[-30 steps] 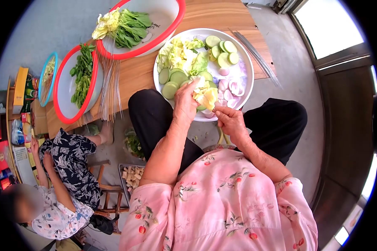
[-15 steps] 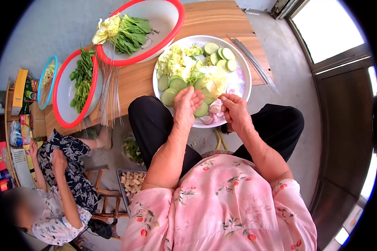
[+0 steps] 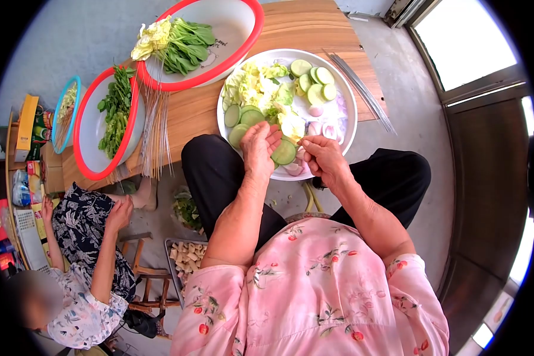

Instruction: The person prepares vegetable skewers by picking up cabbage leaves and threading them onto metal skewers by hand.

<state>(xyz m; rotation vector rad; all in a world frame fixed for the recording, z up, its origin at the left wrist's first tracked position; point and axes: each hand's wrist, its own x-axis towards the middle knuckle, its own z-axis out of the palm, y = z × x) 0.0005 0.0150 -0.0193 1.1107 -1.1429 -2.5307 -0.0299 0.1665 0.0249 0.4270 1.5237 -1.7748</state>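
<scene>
A large white round tray (image 3: 351, 127) holds pale cabbage leaves (image 3: 249, 86), round green vegetable slices (image 3: 320, 76) and pink-white onion pieces (image 3: 329, 127). My right hand (image 3: 326, 159) is closed in a pinch over the tray's near side, at the lower edge of a pale cabbage leaf (image 3: 292, 126). Whether a skewer is also in that pinch cannot be made out. Facing it, my left hand (image 3: 259, 145) is cupped palm up with fingers apart and loosely bent, beside more green slices (image 3: 285, 152). Nothing shows in its palm.
Thin metal skewers (image 3: 362, 89) lie right of the tray on the wooden table (image 3: 302, 26). Two red-rimmed basins (image 3: 243, 35) hold skewered greens (image 3: 187, 47). At lower left sits another person (image 3: 80, 308), beside a metal tray of pale cut pieces (image 3: 187, 256).
My right hand has shifted slightly left and toward me, the pale leaf moving left with it and uncovering onion pieces. My left hand barely moved. The other person's hand moved right.
</scene>
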